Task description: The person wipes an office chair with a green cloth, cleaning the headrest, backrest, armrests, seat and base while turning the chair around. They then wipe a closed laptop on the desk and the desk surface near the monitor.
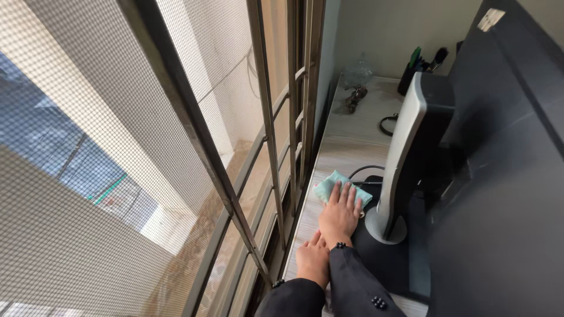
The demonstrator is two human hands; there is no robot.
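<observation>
My right hand (pixel 341 212) presses flat, fingers spread, on the teal cloth (pixel 336 186) on the desk (pixel 352 138) near the window; left hand (pixel 312 261) rests empty. It looks soft, light, limp; I'd pinch an edge.

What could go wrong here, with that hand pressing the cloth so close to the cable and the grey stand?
The right hand presses the green cloth right beside a black cable; wiping further might snag or tug it. The tall grey stand is next to the fingers, so a sideways sweep could knock it. Farther along the desk, a clear bottle could perhaps tip if reached.
</observation>
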